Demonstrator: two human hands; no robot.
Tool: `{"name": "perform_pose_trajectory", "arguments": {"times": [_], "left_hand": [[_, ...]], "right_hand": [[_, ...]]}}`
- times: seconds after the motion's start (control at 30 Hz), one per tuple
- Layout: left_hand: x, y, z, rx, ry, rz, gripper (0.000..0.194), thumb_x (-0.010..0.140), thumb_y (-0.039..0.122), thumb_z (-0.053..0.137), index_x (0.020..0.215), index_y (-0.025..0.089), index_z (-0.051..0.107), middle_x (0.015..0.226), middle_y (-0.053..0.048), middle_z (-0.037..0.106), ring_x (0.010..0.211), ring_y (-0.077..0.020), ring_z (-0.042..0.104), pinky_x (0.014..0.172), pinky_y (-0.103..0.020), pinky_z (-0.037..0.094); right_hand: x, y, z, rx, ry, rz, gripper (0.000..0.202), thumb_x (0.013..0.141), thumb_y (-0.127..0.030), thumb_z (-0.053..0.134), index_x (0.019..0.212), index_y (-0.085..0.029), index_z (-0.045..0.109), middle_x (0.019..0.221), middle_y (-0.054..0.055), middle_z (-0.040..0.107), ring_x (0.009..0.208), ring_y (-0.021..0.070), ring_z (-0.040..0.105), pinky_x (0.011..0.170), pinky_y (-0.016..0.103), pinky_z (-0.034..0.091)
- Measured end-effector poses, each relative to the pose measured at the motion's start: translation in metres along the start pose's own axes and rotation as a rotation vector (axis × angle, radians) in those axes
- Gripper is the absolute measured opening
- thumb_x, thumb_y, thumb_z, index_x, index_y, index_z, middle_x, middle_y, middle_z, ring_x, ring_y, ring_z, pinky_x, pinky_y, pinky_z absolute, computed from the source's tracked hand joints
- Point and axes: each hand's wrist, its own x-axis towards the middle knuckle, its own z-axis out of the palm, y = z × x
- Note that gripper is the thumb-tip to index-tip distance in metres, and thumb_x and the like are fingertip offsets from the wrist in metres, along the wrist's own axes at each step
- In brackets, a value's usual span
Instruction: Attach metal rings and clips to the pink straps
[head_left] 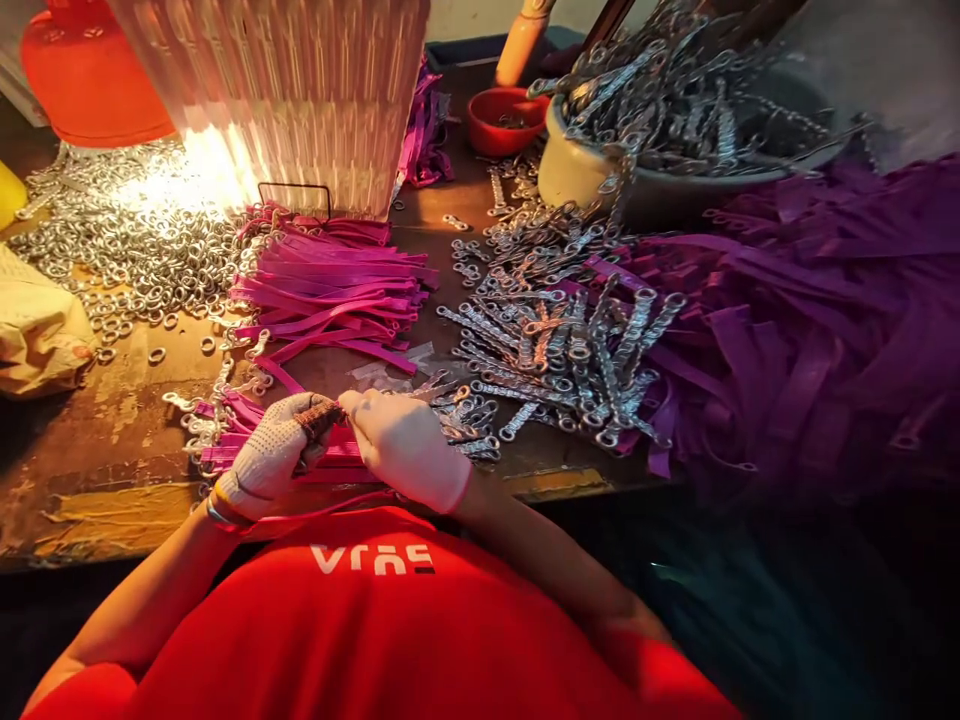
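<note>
- Left hand [274,450], right hand [409,440]: gloved, fingers closed, contents hidden.
- Purple straps [337,285] lie just above.
- Table [142,430]: bare patch lower left; front edge near hands.

Two gloves, one on the left hand [274,455] and one on the right hand [409,440]. Singles: one red bowl [506,120], one big tub [574,165], one ribbed plastic panel [337,120], one red container [94,80]. Purple straps [337,285]? Dozens, way too tangled for an exact number. Eyelet-ended metal strips [525,388], dozens too. Metal rings [169,270] easily hit the hundreds, lol.
</note>
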Motion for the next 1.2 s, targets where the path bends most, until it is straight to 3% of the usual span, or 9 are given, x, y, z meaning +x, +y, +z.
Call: {"name": "perform_pose_trajectory", "arguments": {"times": [0.17, 0.33, 0.53, 0.63, 0.73, 0.83, 0.97, 1.1, 1.2], "left_hand": [[-0.002, -0.015, -0.001, -0.035, 0.019, 0.097, 0.039, 0.090, 0.052, 0.059, 0.072, 0.019, 0.049, 0.053, 0.005, 0.040, 0.043, -0.0071, 0.030, 0.040, -0.019, 0.022], [-0.006, -0.009, -0.001, 0.492, 0.112, 0.355, 0.029, 0.087, 0.043, 0.066, 0.077, 0.017, 0.061, 0.069, 0.000, 0.057, 0.064, -0.0124, 0.045, 0.058, -0.022, 0.037], [-0.004, -0.010, -0.009, 0.429, -0.157, 0.323, 0.032, 0.092, 0.043, 0.058, 0.078, 0.016, 0.064, 0.075, -0.001, 0.062, 0.069, -0.0137, 0.049, 0.065, -0.023, 0.040], [-0.004, -0.016, -0.013, 0.423, -0.043, 0.356, 0.036, 0.092, 0.047, 0.060, 0.077, 0.014, 0.065, 0.070, -0.001, 0.059, 0.066, -0.0129, 0.047, 0.061, -0.023, 0.039], [-0.003, -0.026, -0.014, 0.492, 0.032, 0.443, 0.032, 0.092, 0.043, 0.059, 0.083, 0.013, 0.069, 0.074, -0.002, 0.064, 0.069, -0.0145, 0.053, 0.064, -0.024, 0.042], [-0.001, -0.037, -0.014, 0.608, 0.049, 0.520, 0.026, 0.092, 0.034, 0.058, 0.082, 0.014, 0.070, 0.076, -0.003, 0.068, 0.070, -0.0161, 0.057, 0.067, -0.026, 0.045], [0.001, -0.048, -0.012, 0.701, 0.038, 0.516, 0.021, 0.091, 0.026, 0.055, 0.084, 0.015, 0.072, 0.081, -0.004, 0.073, 0.073, -0.0180, 0.062, 0.070, -0.028, 0.047], [0.000, -0.036, -0.009, 0.782, -0.064, 0.474, 0.021, 0.089, 0.022, 0.052, 0.083, 0.015, 0.072, 0.081, -0.005, 0.073, 0.074, -0.0193, 0.064, 0.069, -0.028, 0.047], [0.001, -0.010, -0.027, 0.840, -0.213, 0.463, 0.022, 0.088, 0.020, 0.051, 0.089, 0.016, 0.073, 0.084, -0.005, 0.074, 0.074, -0.0187, 0.065, 0.069, -0.027, 0.048]], "right_hand": [[-0.008, -0.002, 0.001, 0.068, -0.009, 0.009, 0.022, 0.099, -0.018, 0.046, 0.109, -0.019, 0.066, 0.087, 0.006, 0.070, 0.078, 0.0184, 0.062, 0.068, 0.028, 0.037], [-0.010, -0.004, 0.016, 0.006, 0.086, 0.038, 0.024, 0.100, -0.019, 0.044, 0.108, -0.017, 0.067, 0.085, 0.008, 0.070, 0.075, 0.0194, 0.062, 0.066, 0.029, 0.037], [-0.010, -0.005, 0.012, 0.014, 0.085, 0.049, 0.026, 0.100, -0.019, 0.044, 0.114, -0.015, 0.065, 0.091, 0.010, 0.072, 0.081, 0.0213, 0.066, 0.071, 0.029, 0.042], [-0.011, -0.005, 0.000, 0.141, -0.001, 0.072, 0.033, 0.100, -0.024, 0.052, 0.131, -0.015, 0.056, 0.109, 0.011, 0.074, 0.099, 0.0224, 0.068, 0.082, 0.028, 0.045], [-0.009, -0.005, -0.008, 0.136, -0.207, 0.144, 0.052, 0.095, -0.037, 0.063, 0.140, -0.016, 0.049, 0.107, 0.010, 0.075, 0.097, 0.0247, 0.071, 0.078, 0.028, 0.046], [-0.006, -0.004, -0.005, 0.071, -0.327, 0.188, 0.038, 0.096, -0.043, 0.058, 0.123, -0.017, 0.059, 0.096, 0.009, 0.076, 0.090, 0.0253, 0.072, 0.071, 0.028, 0.045], [-0.013, -0.005, 0.010, -0.049, -0.325, 0.069, 0.028, 0.098, -0.037, 0.050, 0.107, -0.012, 0.061, 0.087, 0.013, 0.075, 0.082, 0.0271, 0.072, 0.065, 0.031, 0.043], [-0.019, -0.005, 0.016, -0.123, -0.325, -0.022, 0.031, 0.097, -0.038, 0.049, 0.107, -0.010, 0.060, 0.083, 0.014, 0.073, 0.076, 0.0281, 0.071, 0.059, 0.031, 0.040], [-0.017, 0.000, 0.010, -0.150, -0.319, -0.051, 0.031, 0.100, -0.037, 0.044, 0.108, -0.011, 0.061, 0.083, 0.013, 0.073, 0.074, 0.0261, 0.070, 0.059, 0.031, 0.037]]}}
